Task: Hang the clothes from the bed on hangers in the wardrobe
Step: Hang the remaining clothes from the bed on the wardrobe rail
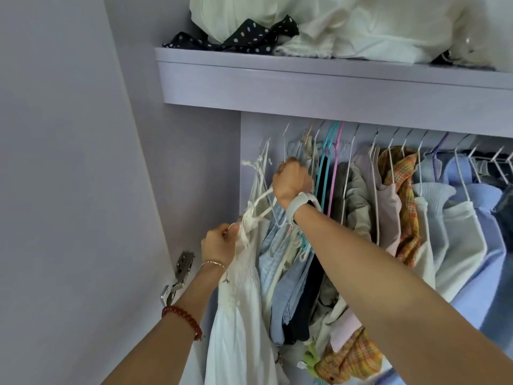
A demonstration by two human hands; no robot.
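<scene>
Gripping one white dress (238, 287), left hand (218, 245); right hand (291, 182) clutching hangers (286, 145).

A shelf (305, 79) runs across the top of the wardrobe, with bundled fabric (347, 26) piled on it. Below the shelf a row of hangers (336, 151) carries clothes side by side, filling the space to the right. At the left end of that row hangs a dress (238, 301), nearest the open door (69, 190), whose hinge (177, 276) sits just left of it. The left hand (219, 245) is at the dress's straps; the right hand (291, 182) is higher, among the hangers just right of the dress.
</scene>
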